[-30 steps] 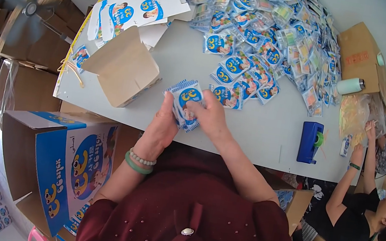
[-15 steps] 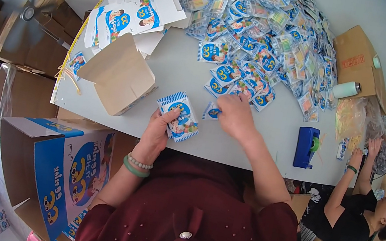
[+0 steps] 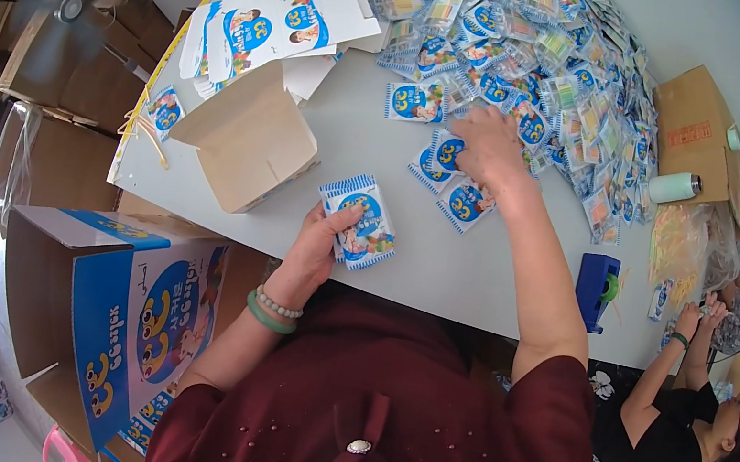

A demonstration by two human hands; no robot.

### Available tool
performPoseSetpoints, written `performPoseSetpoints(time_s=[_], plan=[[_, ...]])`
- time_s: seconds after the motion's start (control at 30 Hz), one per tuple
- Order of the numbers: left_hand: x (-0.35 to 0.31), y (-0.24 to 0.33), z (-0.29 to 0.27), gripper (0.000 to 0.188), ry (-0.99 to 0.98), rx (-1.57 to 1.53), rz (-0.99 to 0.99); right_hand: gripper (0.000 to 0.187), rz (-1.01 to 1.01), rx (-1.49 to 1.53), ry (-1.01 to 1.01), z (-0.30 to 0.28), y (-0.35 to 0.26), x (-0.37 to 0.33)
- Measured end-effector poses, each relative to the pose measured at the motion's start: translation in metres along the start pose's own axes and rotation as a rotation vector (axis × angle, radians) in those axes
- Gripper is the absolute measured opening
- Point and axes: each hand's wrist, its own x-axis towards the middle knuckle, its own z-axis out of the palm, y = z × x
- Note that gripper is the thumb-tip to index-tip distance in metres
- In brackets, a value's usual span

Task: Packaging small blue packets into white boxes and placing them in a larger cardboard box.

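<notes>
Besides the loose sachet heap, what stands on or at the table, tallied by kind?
Open brown carton: 1
Flat printed carton stack: 1
Blue tape dispenser: 1
Pale bottle: 1
Sachet stack under the left hand: 1
Right hand on the heap: 1
Total: 6

A single head-worn fisheye view looks steeply down from close above the person's chest onto the grey table (image 3: 326, 142), its far edge toward the picture's top, the floor and cartons (image 3: 125, 308) at the left rim, a seated co-worker (image 3: 687, 426) lower right.
</notes>
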Motion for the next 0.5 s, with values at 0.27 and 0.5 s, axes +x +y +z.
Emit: performPoseSetpoints(time_s=[0.27,0.5], plan=[[0.0,-0.011,0.016,0.038,0.087,0.009,0.097,0.026,-0.013,1.587,-0.026,0.011,-0.067,-0.088],[-0.002,-0.006,0.016,0.032,-0.058,-0.029,0.082,0.031,0.158,1.7,0.022,0.05,-0.107,-0.087]])
